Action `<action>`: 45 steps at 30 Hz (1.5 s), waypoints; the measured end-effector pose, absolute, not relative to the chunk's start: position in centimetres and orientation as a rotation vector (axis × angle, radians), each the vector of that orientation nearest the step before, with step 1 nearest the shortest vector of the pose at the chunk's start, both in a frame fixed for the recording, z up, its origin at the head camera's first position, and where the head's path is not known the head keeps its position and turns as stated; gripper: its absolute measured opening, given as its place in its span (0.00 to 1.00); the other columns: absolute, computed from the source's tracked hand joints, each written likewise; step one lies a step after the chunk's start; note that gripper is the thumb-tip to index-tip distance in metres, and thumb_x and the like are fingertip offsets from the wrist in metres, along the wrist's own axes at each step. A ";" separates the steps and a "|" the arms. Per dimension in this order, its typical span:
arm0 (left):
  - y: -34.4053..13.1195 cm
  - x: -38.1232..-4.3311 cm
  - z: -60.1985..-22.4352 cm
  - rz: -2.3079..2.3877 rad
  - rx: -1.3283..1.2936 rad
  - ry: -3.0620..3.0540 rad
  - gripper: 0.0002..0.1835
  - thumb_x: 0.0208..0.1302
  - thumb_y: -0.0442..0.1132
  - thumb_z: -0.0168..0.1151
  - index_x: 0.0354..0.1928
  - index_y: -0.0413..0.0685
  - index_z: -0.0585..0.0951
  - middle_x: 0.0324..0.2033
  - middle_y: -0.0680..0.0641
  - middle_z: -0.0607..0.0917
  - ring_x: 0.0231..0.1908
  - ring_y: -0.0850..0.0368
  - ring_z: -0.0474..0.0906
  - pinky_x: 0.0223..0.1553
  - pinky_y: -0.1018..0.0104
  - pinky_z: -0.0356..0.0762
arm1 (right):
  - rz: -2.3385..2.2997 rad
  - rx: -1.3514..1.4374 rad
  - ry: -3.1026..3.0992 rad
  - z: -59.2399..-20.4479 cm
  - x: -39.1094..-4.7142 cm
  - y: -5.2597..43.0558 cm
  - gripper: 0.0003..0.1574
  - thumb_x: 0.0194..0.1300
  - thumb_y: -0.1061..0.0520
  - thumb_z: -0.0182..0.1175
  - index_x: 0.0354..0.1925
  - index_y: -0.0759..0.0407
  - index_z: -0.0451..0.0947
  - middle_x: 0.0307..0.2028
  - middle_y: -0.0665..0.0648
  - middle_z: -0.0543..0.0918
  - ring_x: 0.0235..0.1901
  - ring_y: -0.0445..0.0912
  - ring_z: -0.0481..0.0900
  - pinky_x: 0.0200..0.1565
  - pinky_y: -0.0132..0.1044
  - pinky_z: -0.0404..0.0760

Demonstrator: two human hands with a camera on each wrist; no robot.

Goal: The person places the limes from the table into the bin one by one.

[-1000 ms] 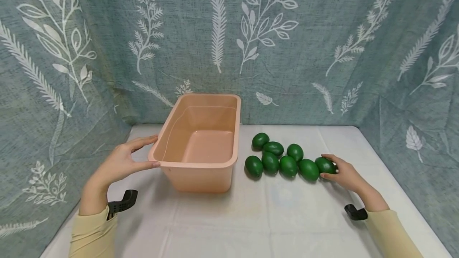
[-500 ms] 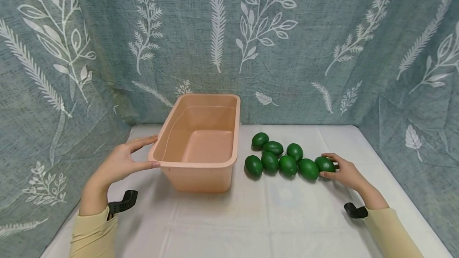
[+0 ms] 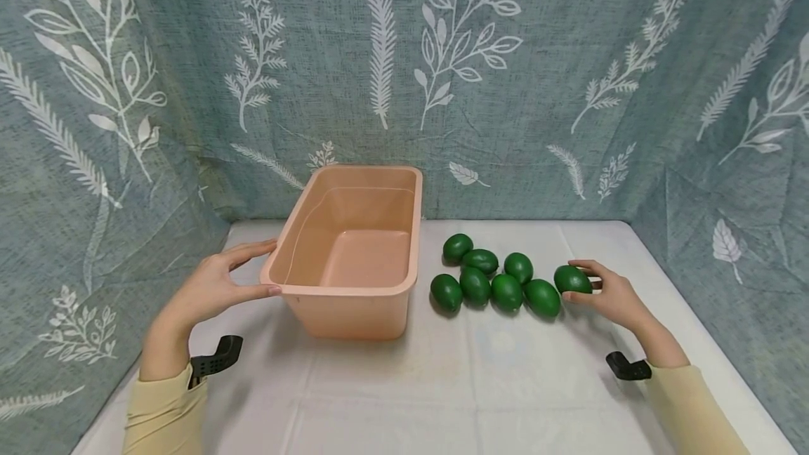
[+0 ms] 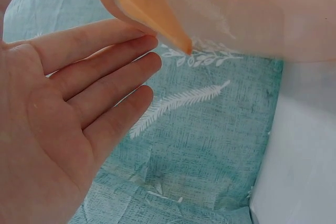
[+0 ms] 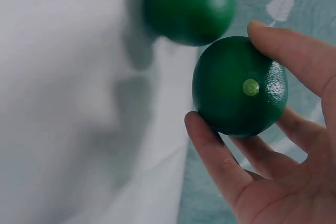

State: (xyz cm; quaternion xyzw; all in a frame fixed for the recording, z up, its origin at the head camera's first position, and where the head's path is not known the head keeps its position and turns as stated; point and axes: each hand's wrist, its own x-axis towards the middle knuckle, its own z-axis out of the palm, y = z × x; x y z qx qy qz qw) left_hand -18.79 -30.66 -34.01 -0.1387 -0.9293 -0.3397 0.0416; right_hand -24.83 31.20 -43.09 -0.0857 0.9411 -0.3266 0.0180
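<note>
My right hand [image 3: 612,295] pinches a glossy dark green lime [image 3: 571,279] between thumb and fingers, a little above the white tabletop. In the right wrist view the lime [image 5: 240,86] shows a pale round stem scar, with the thumb on one side and the fingers on the other. A second lime [image 5: 189,6] sits just beyond it. At the left, my left hand [image 3: 211,285] touches the rim of a peach plastic bin [image 3: 354,318], thumb at the near corner. Its fingers [image 4: 113,93] are straight in the left wrist view, tips at the rim.
Several more limes [image 3: 508,293] lie clustered on the white-covered table [image 3: 442,385], right of the bin. A blue-green curtain [image 3: 543,90] with white leaf prints surrounds the back and sides. A black wrist camera [image 3: 628,366] sits on the right wrist, another [image 3: 218,358] on the left.
My right hand has lifted its lime slightly off the table, away from the neighbouring lime. The left hand and bin stay in place.
</note>
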 end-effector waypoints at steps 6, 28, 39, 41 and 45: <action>-30.5 -18.6 -33.9 -1.032 -0.437 -2.836 0.38 0.52 0.52 0.72 0.66 0.55 0.71 0.64 0.45 0.72 0.65 0.36 0.64 0.59 0.37 0.68 | -1.066 -0.278 2.924 -41.1 -25.2 30.3 0.49 0.57 0.36 0.65 0.70 0.53 0.60 0.65 0.69 0.64 0.57 0.68 0.70 0.48 0.57 0.80; -30.8 -18.8 -34.3 -1.031 -0.444 -2.828 0.39 0.52 0.52 0.72 0.66 0.52 0.71 0.64 0.44 0.71 0.64 0.34 0.64 0.59 0.37 0.67 | -1.044 -0.460 2.937 -34.2 -28.6 24.6 0.49 0.54 0.33 0.65 0.68 0.47 0.61 0.63 0.63 0.68 0.58 0.63 0.71 0.47 0.55 0.81; -30.8 -19.0 -34.4 -1.023 -0.459 -2.819 0.38 0.52 0.52 0.72 0.66 0.53 0.71 0.64 0.44 0.72 0.64 0.35 0.65 0.59 0.38 0.68 | -1.045 -0.523 2.898 -30.5 -29.7 20.7 0.48 0.53 0.31 0.65 0.67 0.43 0.63 0.64 0.61 0.68 0.58 0.61 0.72 0.49 0.55 0.80; -30.9 -19.1 -34.5 -1.023 -0.457 -2.817 0.38 0.52 0.52 0.72 0.66 0.53 0.71 0.64 0.45 0.72 0.64 0.36 0.65 0.59 0.38 0.68 | -1.059 -0.546 2.882 -30.0 -30.0 19.9 0.48 0.52 0.31 0.66 0.67 0.43 0.64 0.64 0.61 0.68 0.58 0.60 0.72 0.49 0.54 0.80; -31.0 -19.2 -34.5 -1.017 -0.457 -2.815 0.38 0.51 0.52 0.72 0.66 0.53 0.71 0.63 0.46 0.72 0.64 0.36 0.65 0.59 0.38 0.68 | -1.100 -0.604 2.866 -29.3 -30.6 18.4 0.45 0.52 0.33 0.67 0.65 0.42 0.65 0.64 0.59 0.69 0.58 0.58 0.73 0.49 0.53 0.81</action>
